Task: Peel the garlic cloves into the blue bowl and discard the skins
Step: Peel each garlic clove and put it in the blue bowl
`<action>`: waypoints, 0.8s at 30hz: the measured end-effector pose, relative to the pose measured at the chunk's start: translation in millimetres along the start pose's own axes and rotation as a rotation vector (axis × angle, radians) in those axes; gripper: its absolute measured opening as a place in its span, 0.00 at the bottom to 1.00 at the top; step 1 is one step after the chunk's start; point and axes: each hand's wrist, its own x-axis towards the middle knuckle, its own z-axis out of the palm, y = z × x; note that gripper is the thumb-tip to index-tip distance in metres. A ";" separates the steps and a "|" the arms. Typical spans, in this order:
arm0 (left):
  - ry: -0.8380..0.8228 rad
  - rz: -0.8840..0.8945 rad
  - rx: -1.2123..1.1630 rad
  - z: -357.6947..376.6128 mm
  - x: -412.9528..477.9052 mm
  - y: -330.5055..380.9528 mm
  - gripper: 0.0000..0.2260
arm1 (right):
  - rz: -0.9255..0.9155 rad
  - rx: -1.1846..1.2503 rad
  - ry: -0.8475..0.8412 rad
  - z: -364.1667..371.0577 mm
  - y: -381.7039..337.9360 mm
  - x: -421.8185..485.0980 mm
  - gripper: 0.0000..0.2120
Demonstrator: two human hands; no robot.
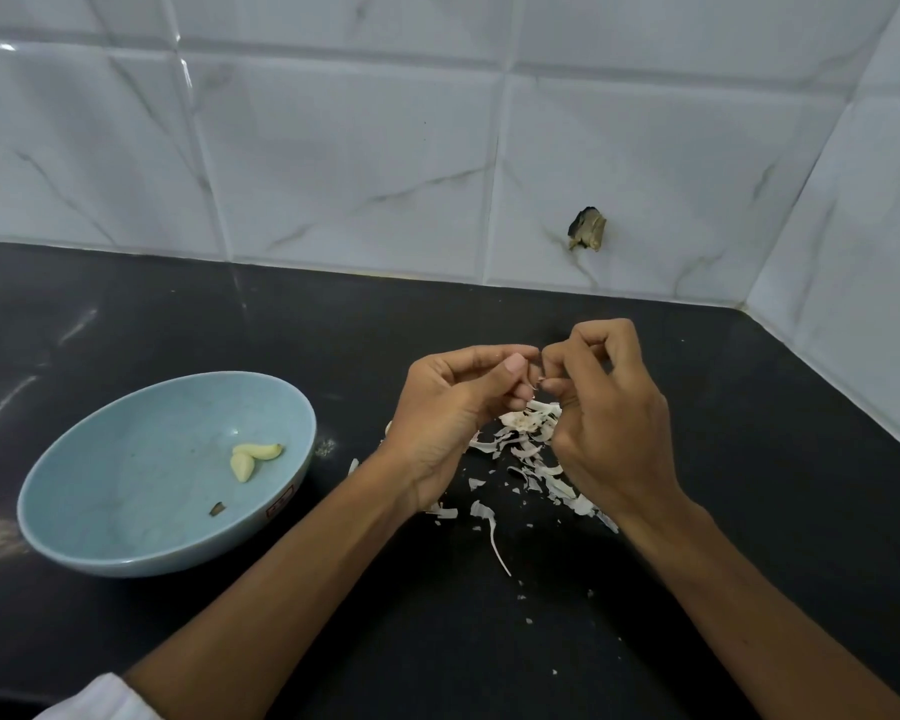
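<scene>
Care: your left hand (453, 407) and right hand (609, 428) both pinch one garlic clove (540, 380). Strip it over the skins (528, 439), then into the blue bowl (126, 459).

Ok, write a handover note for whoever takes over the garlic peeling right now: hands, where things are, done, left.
Left hand and right hand both pinch one small garlic piece, mostly hidden.
Done: two peeled pale garlic cloves lie in the round blue bowl, plus a dark scrap.
Loose white papery skins lie piled on the black countertop beneath the hands.
Left: finish this piece, bowl it, discard the skins.
</scene>
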 end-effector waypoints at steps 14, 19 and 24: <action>0.019 0.022 0.015 -1.9 0.9 2.1 0.08 | 0.130 0.192 -0.047 -3.0 10.5 0.4 0.07; 0.045 0.047 0.028 -0.9 1.0 0.8 0.08 | 0.190 0.242 -0.050 -4.9 7.9 0.5 0.07; 0.083 0.094 0.095 0.5 0.5 -0.2 0.08 | 0.235 0.205 -0.127 -3.8 13.2 -1.9 0.16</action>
